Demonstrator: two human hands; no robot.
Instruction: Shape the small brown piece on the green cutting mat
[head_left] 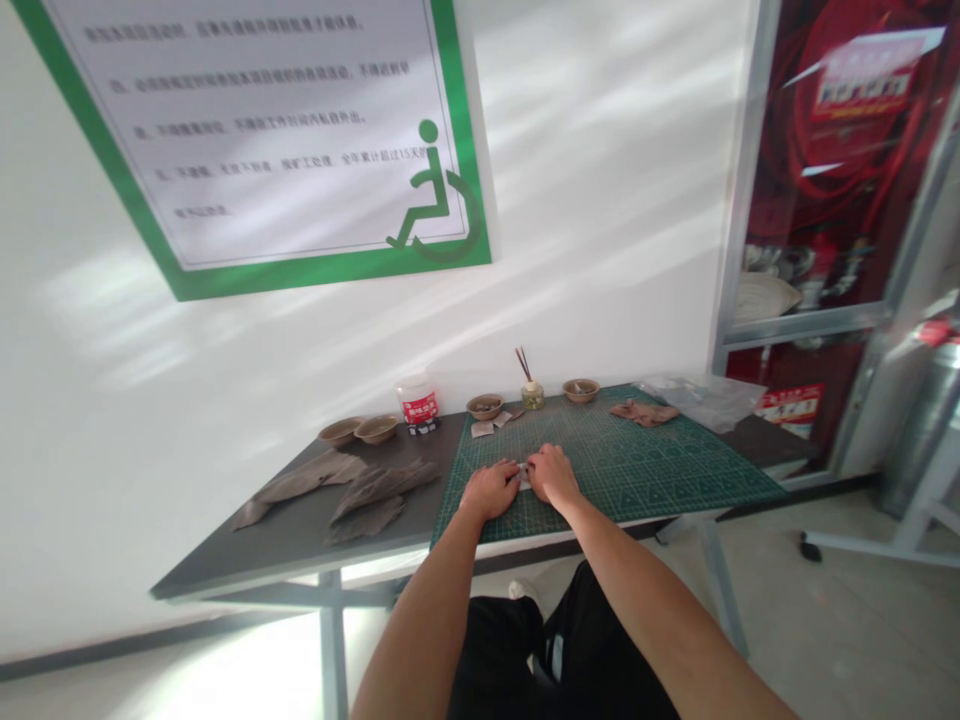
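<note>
My left hand (491, 488) and my right hand (553, 473) rest close together on the green cutting mat (622, 470). Between them lies a small whitish piece (524, 478), partly covered by my fingers; its material is too small to tell. Both hands have their fingers curled and pressed at its two sides. Just beyond are a few pale flat pieces (482, 429) on the mat. Behind those sits a small brown bowl (485, 405) with bits in it, beside a glass bottle (532, 397) holding dark sticks.
Brown-grey cloths (382, 495) lie on the dark table (247, 560) to the left, with two bowls (376, 430) and a red-labelled jar (418, 405) behind. At the right are another bowl (581, 390), a crumpled brown cloth (645, 412) and a clear plastic bag (709, 400).
</note>
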